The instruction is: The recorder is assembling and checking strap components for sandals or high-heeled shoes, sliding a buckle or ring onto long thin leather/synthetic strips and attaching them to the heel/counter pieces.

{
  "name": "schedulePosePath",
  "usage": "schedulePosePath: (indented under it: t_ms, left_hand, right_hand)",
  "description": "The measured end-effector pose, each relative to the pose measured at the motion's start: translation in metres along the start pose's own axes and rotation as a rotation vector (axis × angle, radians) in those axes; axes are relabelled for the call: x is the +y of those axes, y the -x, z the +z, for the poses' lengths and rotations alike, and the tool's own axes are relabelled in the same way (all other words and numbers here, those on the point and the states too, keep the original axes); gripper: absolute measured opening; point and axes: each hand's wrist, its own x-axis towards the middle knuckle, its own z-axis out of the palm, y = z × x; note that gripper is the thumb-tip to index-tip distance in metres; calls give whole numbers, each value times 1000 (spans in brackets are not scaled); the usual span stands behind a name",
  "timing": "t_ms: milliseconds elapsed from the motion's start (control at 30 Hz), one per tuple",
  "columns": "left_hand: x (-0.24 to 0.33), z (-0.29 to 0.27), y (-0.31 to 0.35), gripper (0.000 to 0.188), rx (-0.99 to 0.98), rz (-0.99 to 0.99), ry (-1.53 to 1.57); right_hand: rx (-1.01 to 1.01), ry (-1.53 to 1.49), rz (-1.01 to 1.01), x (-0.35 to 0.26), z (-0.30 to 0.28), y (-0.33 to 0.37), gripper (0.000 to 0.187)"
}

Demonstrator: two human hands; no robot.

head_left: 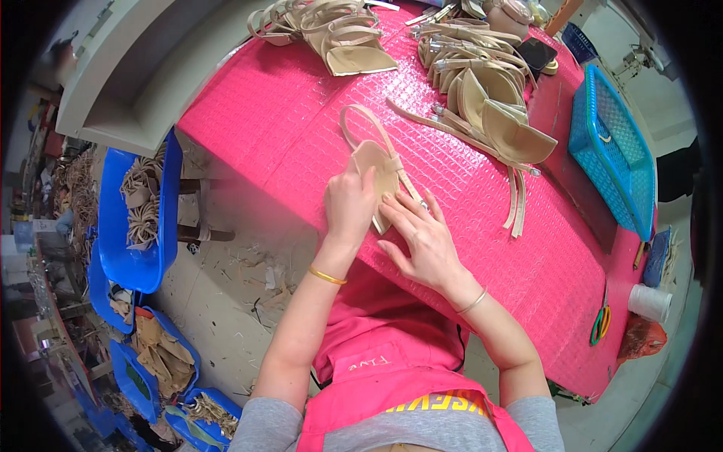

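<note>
Near the pink table's front edge lies a beige sandal heel piece [386, 179] with a looped ankle strap and a small buckle. My left hand [349, 205] is closed on its left side, fingers curled and thumb pressed on the piece. Flat beside it rests my right hand [419, 237], fingers stretched out, the tips touching the lower right edge and strap end. My palms hide part of the piece. Farther right, a row of similar beige heel pieces [518, 134] overlaps, straps trailing. Another stack of strapped pieces [360, 59] lies at the far edge.
A turquoise plastic basket [614, 154] stands at the table's right. Colourful-handled scissors [600, 325] and a white thread spool [649, 303] lie near the right edge. Blue bins [141, 264] with beige parts stand at left on the scrap-littered floor. A dark phone-like object [536, 54] sits at the back.
</note>
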Motion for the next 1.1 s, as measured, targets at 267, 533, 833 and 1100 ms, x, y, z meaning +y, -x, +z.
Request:
schedulePosePath:
  t_ms: [267, 533, 833, 1100]
  left_hand:
    - [13, -35, -11, 21, 63, 62, 188]
    - [35, -35, -60, 23, -537, 281, -522]
    - [42, -14, -25, 10, -392, -499, 930]
    - [0, 19, -40, 12, -27, -290, 811]
  right_hand:
    - [115, 103, -38, 5, 22, -10, 41]
    - [-38, 230, -175, 18, -8, -11, 38]
    - [293, 29, 307, -2, -25, -4, 40]
    - [79, 44, 356, -8, -36, 55, 37]
